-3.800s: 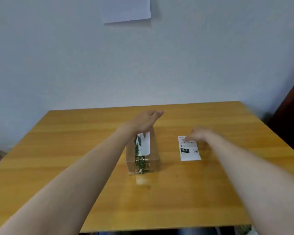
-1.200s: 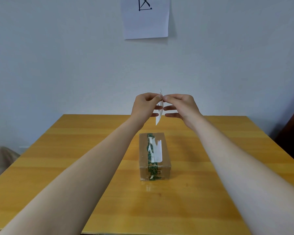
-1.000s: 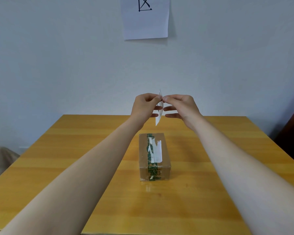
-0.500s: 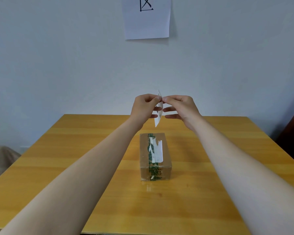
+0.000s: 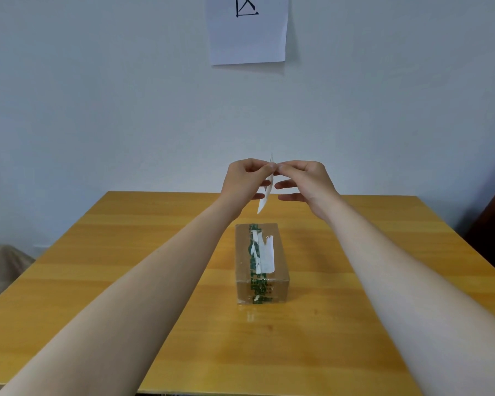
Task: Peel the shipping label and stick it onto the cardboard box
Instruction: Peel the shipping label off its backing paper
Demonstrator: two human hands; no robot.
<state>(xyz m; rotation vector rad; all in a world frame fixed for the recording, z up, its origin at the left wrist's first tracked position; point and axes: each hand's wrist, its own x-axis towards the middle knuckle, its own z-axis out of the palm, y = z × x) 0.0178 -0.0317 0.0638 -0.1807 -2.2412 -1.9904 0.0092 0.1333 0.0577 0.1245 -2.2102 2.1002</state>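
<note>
While the cardboard box rests on the worktop at frame centre, the left hand and right hand, raised above it, each pinch the edge-on shipping label between thumb and forefinger.

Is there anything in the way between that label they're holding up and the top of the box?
Nothing visible. The shipping label hangs edge-on, pinched between the left hand and right hand, above the far end of the cardboard box. Only open air lies between them; the box top carries just green tape and an old white strip.
</note>
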